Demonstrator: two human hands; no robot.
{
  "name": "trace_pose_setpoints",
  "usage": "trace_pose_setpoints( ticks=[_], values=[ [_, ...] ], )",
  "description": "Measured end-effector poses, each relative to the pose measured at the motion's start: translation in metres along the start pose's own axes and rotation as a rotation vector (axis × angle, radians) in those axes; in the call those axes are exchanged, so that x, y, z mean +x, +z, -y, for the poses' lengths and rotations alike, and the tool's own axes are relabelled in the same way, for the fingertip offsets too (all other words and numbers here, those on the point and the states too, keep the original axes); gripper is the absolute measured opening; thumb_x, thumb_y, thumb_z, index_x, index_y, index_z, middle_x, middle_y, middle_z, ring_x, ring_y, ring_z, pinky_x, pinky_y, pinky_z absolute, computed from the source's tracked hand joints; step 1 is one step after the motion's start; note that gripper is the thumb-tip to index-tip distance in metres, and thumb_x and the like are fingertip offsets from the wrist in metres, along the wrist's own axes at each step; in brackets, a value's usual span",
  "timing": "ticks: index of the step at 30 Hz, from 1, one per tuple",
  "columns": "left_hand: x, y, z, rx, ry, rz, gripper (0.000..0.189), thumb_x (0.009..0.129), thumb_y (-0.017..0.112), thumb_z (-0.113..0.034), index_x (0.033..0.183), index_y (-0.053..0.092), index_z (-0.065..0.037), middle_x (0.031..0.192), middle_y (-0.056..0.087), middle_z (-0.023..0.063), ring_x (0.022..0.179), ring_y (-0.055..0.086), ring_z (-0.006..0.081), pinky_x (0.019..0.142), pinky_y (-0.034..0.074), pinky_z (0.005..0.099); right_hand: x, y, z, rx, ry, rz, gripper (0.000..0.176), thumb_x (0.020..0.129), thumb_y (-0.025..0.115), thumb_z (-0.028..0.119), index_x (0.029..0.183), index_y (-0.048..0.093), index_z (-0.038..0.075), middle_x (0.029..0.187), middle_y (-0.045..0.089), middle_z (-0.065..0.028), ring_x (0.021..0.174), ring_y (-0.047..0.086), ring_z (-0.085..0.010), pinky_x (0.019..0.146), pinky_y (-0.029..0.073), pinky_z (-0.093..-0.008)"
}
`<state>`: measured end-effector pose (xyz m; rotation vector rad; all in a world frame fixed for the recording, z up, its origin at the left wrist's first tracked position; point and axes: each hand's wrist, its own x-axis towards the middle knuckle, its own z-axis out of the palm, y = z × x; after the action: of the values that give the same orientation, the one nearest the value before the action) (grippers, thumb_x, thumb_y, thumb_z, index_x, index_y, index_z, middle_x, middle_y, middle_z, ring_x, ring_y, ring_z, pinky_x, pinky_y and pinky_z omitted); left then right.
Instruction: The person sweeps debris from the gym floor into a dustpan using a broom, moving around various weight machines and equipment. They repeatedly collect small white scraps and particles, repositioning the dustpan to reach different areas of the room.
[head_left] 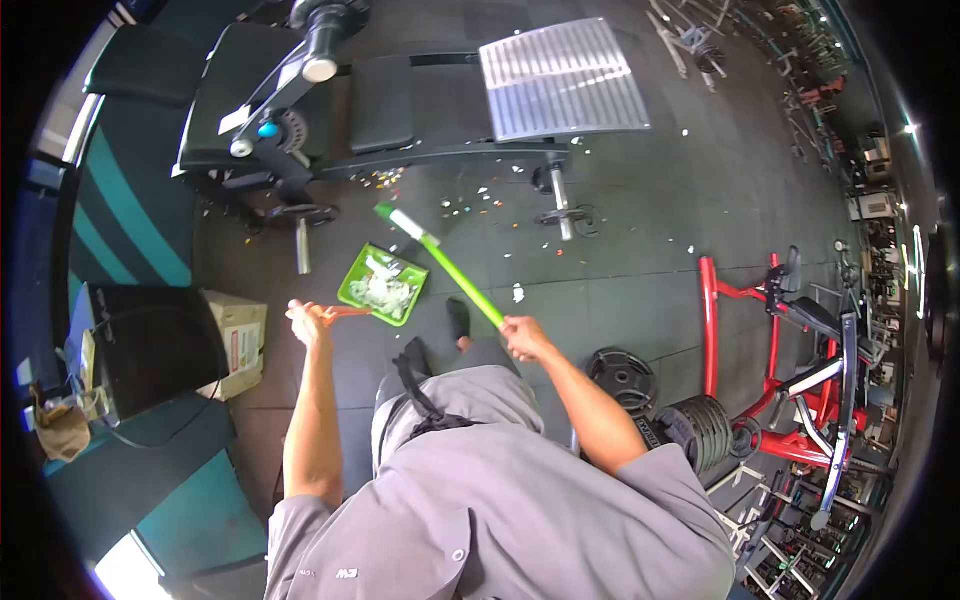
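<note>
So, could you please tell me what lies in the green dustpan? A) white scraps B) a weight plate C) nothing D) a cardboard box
A: a heap of white scraps lies in the green dustpan, which the left hand holds by its orange handle; the right hand grips the green broom stick.

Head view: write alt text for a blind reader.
A person's left hand holds a green dustpan of white scraps by its orange handle; the right hand grips a green broom stick. Loose litter dots the gym floor.
</note>
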<state>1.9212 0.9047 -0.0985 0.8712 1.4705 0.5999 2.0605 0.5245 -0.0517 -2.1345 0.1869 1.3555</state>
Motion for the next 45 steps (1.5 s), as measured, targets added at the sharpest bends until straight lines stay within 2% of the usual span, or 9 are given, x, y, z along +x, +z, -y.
trace_pose_setpoints(
  ticks=[7, 8, 12, 15, 22, 28, 31, 35, 45],
  values=[
    [0.006, -0.016, 0.008, -0.031, -0.068, 0.093, 0.053, 0.093, 0.041, -0.049, 0.108, 0.045, 0.001, 0.100, 0.053, 0.0212, 0.073, 0.063, 0.0353, 0.059, 0.055, 0.0423, 0.038, 0.057, -0.007, -0.099, 0.015, -0.047, 0.043, 0.094, 0.048, 0.029, 0.133, 0.045, 0.011, 0.063, 0.057, -0.0050, 0.046, 0.054, -0.0138, 0.036, 0.045, -0.0301],
    [0.008, -0.017, 0.008, -0.040, -0.083, 0.095, 0.052, 0.093, 0.041, -0.049, 0.109, 0.045, 0.001, 0.101, 0.053, 0.0214, 0.074, 0.063, 0.0353, 0.060, 0.055, 0.0433, 0.036, 0.068, -0.013, -0.045, 0.014, -0.054, 0.029, 0.094, 0.046, 0.029, 0.116, 0.059, 0.016, 0.057, 0.056, -0.0042, 0.043, 0.053, -0.0132, 0.035, 0.043, -0.0291],
    [0.012, -0.023, 0.005, -0.105, -0.168, 0.134, 0.051, 0.094, 0.040, -0.048, 0.109, 0.044, 0.000, 0.101, 0.052, 0.0220, 0.077, 0.062, 0.0355, 0.064, 0.055, 0.0460, -0.011, 0.086, -0.030, 0.228, 0.004, 0.101, 0.026, 0.095, 0.047, 0.029, 0.113, 0.060, 0.016, 0.062, 0.051, -0.0024, 0.042, 0.045, -0.0096, 0.034, 0.037, -0.0255],
    [0.012, -0.047, 0.004, -0.096, -0.161, 0.205, 0.050, 0.094, 0.039, -0.049, 0.109, 0.042, -0.001, 0.097, 0.052, 0.0214, 0.074, 0.061, 0.0345, 0.062, 0.054, 0.0449, -0.062, 0.094, -0.047, 0.340, 0.026, 0.094, 0.045, 0.094, 0.050, 0.032, 0.134, 0.044, 0.012, 0.064, 0.050, -0.0013, 0.044, 0.043, -0.0077, 0.035, 0.034, -0.0235],
    [-0.005, -0.096, 0.004, -0.017, -0.127, 0.434, 0.052, 0.091, 0.042, -0.055, 0.104, 0.043, -0.005, 0.090, 0.052, 0.0159, 0.066, 0.059, 0.0280, 0.056, 0.051, 0.0369, -0.165, 0.084, -0.098, 0.521, 0.139, -0.102, 0.051, 0.093, 0.053, 0.033, 0.138, 0.040, 0.013, 0.064, 0.051, -0.0019, 0.043, 0.043, -0.0078, 0.034, 0.034, -0.0240],
    [-0.033, -0.056, 0.008, 0.113, -0.152, 0.578, 0.050, 0.091, 0.041, -0.056, 0.101, 0.046, -0.007, 0.089, 0.056, 0.0146, 0.066, 0.061, 0.0258, 0.057, 0.052, 0.0378, -0.187, 0.058, -0.154, 0.709, 0.227, -0.305, 0.051, 0.092, 0.055, 0.032, 0.136, 0.041, 0.012, 0.063, 0.052, -0.0037, 0.040, 0.044, -0.0096, 0.030, 0.032, -0.0238],
    [-0.059, -0.019, 0.018, 0.173, -0.134, 0.596, 0.047, 0.094, 0.039, -0.050, 0.098, 0.046, -0.003, 0.082, 0.057, 0.0160, 0.055, 0.059, 0.0242, 0.046, 0.051, 0.0341, -0.178, 0.044, -0.182, 0.725, 0.269, -0.432, 0.047, 0.093, 0.054, 0.030, 0.133, 0.043, 0.009, 0.060, 0.051, -0.0043, 0.038, 0.044, -0.0109, 0.029, 0.032, -0.0253],
    [-0.098, 0.038, 0.036, 0.290, -0.094, 0.676, 0.047, 0.096, 0.035, -0.048, 0.096, 0.045, -0.002, 0.076, 0.055, 0.0147, 0.054, 0.059, 0.0239, 0.046, 0.052, 0.0349, -0.147, 0.020, -0.212, 0.768, 0.271, -0.528, 0.023, 0.094, 0.052, 0.026, 0.106, 0.056, 0.007, 0.054, 0.047, -0.0034, 0.036, 0.044, -0.0119, 0.028, 0.031, -0.0273],
    [-0.166, 0.144, 0.087, 0.557, -0.021, 0.656, 0.043, 0.096, 0.037, -0.046, 0.095, 0.046, -0.003, 0.060, 0.058, 0.0108, 0.044, 0.056, 0.0188, 0.042, 0.049, 0.0300, -0.034, 0.047, -0.248, 0.665, 0.342, -0.308, 0.018, 0.091, 0.053, 0.024, 0.100, 0.058, 0.010, 0.056, 0.052, -0.0034, 0.041, 0.049, -0.0134, 0.034, 0.040, -0.0296]
  ],
)
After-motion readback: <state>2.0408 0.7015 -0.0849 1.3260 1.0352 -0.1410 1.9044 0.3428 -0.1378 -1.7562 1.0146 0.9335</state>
